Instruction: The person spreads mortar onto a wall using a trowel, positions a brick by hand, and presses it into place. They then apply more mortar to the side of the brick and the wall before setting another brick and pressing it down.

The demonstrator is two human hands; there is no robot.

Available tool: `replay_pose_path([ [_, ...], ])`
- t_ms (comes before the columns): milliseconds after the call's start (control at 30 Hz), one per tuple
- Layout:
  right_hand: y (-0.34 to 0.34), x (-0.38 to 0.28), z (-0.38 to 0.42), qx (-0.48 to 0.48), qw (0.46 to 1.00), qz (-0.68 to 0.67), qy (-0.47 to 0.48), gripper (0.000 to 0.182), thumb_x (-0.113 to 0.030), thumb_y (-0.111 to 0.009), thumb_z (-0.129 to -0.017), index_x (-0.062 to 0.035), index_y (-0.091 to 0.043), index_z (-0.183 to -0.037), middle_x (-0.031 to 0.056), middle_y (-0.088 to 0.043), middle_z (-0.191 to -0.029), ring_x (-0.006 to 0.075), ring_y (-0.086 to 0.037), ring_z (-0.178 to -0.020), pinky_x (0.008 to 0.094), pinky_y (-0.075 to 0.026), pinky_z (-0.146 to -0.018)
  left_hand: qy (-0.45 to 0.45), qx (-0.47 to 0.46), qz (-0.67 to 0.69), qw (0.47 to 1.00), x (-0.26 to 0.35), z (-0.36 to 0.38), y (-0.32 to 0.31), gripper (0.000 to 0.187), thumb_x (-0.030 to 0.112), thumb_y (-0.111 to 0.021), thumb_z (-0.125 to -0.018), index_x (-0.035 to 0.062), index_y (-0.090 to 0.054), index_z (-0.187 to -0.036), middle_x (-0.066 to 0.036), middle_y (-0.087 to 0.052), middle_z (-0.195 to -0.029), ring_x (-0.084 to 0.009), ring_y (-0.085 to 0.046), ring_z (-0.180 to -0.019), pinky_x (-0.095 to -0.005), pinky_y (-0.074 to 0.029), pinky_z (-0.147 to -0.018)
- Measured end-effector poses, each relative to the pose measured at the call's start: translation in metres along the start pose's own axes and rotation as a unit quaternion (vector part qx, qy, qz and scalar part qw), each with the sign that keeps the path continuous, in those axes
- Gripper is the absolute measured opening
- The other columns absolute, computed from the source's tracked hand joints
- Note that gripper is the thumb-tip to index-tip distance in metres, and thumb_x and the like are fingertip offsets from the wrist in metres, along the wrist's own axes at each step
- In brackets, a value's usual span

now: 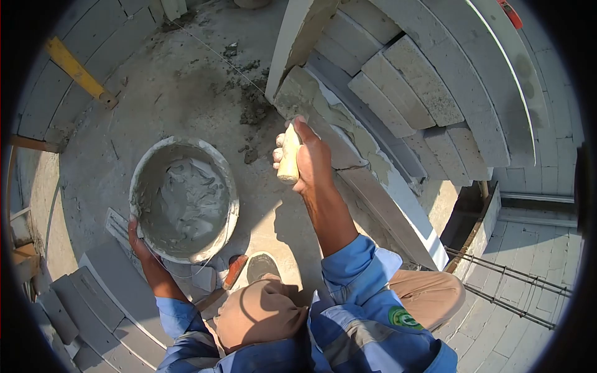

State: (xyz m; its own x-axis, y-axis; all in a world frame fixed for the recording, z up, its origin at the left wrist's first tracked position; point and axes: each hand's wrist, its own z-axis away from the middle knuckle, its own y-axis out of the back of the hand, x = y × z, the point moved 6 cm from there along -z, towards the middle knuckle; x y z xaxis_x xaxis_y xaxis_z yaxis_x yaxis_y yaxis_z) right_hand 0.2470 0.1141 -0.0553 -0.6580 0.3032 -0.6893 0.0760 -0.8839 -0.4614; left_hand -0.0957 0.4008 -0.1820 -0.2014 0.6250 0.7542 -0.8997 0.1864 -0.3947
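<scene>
My right hand (306, 155) is closed around a pale wooden handle (289, 163) beside the low block wall (385, 205). The tool's far end is hard to make out against the wet mortar (354, 127) on the wall's top. At the left, my left hand (138, 239) grips the rim of a round bucket (233, 202). Grey wet mortar (193, 196) lies inside the bucket, smeared up its walls.
Stacked grey blocks (404, 87) stand beyond the wall, and more blocks (106, 298) lie at the lower left. Mortar crumbs (252, 112) and a thin string (211, 50) cross the floor. A yellow bar (78, 71) leans at upper left. Steel rods (510, 273) project at right.
</scene>
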Motion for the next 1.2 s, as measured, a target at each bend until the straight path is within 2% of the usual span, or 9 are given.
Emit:
replay_pose_path([
  [167,0.007,0.003,0.023,-0.001,0.996,0.089,-0.021,0.046,-0.049,-0.062,-0.100,-0.0075,-0.055,-0.119,0.0075,-0.059,-0.082,0.0177,-0.058,-0.055,0.0324,-0.050,-0.046,0.011,0.016,0.029,0.999,-0.003,-0.001,0.005,0.057,0.035,-0.064,-0.092,0.0005,-0.058,-0.137,-0.016,-0.065,-0.130,-0.0321,-0.063,-0.118,-0.0430,-0.049,-0.104],
  [300,0.022,0.010,0.072,-0.063,0.988,0.115,-0.082,0.052,-0.049,-0.062,-0.100,-0.0066,-0.055,-0.129,0.0077,-0.061,-0.081,0.0164,-0.058,-0.054,0.0313,-0.050,-0.045,-0.001,0.016,0.006,1.000,-0.003,-0.003,0.007,0.065,0.041,-0.060,-0.094,0.0000,-0.052,-0.143,-0.017,-0.060,-0.136,-0.0335,-0.060,-0.123,-0.0455,-0.047,-0.106],
  [367,0.033,0.003,0.086,-0.016,0.993,0.118,0.023,0.053,-0.049,-0.061,-0.100,-0.0052,-0.055,-0.129,0.0082,-0.061,-0.080,0.0168,-0.059,-0.054,0.0312,-0.050,-0.045,0.005,0.012,0.008,1.000,-0.003,0.000,0.004,0.065,0.042,-0.060,-0.094,0.0000,-0.051,-0.143,-0.017,-0.060,-0.136,-0.0335,-0.060,-0.123,-0.0454,-0.047,-0.106],
  [567,0.051,-0.010,0.068,0.048,0.995,0.039,0.081,0.051,-0.047,-0.058,-0.102,-0.0039,-0.053,-0.129,0.0092,-0.059,-0.080,0.0185,-0.061,-0.055,0.0322,-0.052,-0.046,0.015,0.023,0.027,0.999,-0.002,-0.001,0.004,0.058,0.037,-0.065,-0.092,0.0017,-0.058,-0.137,-0.016,-0.065,-0.131,-0.0325,-0.063,-0.118,-0.0435,-0.049,-0.104],
  [767,0.026,-0.006,0.024,-0.022,0.997,-0.070,0.021,0.049,-0.046,-0.059,-0.102,-0.0041,-0.049,-0.125,0.0106,-0.057,-0.083,0.0209,-0.059,-0.055,0.0340,-0.050,-0.045,0.006,0.005,0.028,1.000,-0.004,-0.004,0.007,0.054,0.035,-0.063,-0.093,0.0022,-0.060,-0.135,-0.015,-0.067,-0.128,-0.0311,-0.065,-0.115,-0.0427,-0.050,-0.102],
  [967,0.011,-0.021,-0.004,-0.038,0.999,-0.035,0.004,0.045,-0.044,-0.058,-0.102,-0.0043,-0.051,-0.122,0.0103,-0.058,-0.082,0.0207,-0.059,-0.055,0.0336,-0.049,-0.045,0.007,-0.009,0.028,1.000,-0.005,-0.009,0.012,0.054,0.034,-0.062,-0.094,0.0020,-0.059,-0.137,-0.015,-0.066,-0.128,-0.0309,-0.064,-0.116,-0.0424,-0.050,-0.102],
  [1033,0.009,-0.024,-0.004,-0.098,0.991,-0.080,-0.033,0.043,-0.043,-0.056,-0.102,-0.0044,-0.053,-0.122,0.0097,-0.059,-0.083,0.0191,-0.058,-0.054,0.0325,-0.048,-0.043,-0.005,0.004,0.008,1.000,-0.004,-0.006,0.009,0.063,0.043,-0.060,-0.095,-0.0011,-0.054,-0.141,-0.018,-0.063,-0.133,-0.0333,-0.061,-0.120,-0.0449,-0.048,-0.105],
  [1167,0.031,-0.031,0.021,-0.156,0.981,-0.067,-0.090,0.043,-0.042,-0.057,-0.102,-0.0047,-0.056,-0.123,0.0080,-0.060,-0.081,0.0169,-0.058,-0.054,0.0323,-0.046,-0.043,0.003,0.031,0.010,0.999,-0.004,-0.002,0.008,0.064,0.043,-0.060,-0.095,-0.0012,-0.054,-0.141,-0.018,-0.062,-0.134,-0.0338,-0.061,-0.121,-0.0453,-0.047,-0.106],
  [1200,0.038,-0.036,0.030,-0.119,0.989,0.059,-0.059,0.044,-0.041,-0.058,-0.101,-0.0043,-0.057,-0.125,0.0071,-0.059,-0.079,0.0159,-0.057,-0.053,0.0324,-0.046,-0.043,0.005,0.017,0.017,1.000,-0.005,-0.005,0.011,0.065,0.043,-0.060,-0.095,-0.0013,-0.053,-0.142,-0.019,-0.062,-0.134,-0.0340,-0.060,-0.122,-0.0453,-0.047,-0.107],
])
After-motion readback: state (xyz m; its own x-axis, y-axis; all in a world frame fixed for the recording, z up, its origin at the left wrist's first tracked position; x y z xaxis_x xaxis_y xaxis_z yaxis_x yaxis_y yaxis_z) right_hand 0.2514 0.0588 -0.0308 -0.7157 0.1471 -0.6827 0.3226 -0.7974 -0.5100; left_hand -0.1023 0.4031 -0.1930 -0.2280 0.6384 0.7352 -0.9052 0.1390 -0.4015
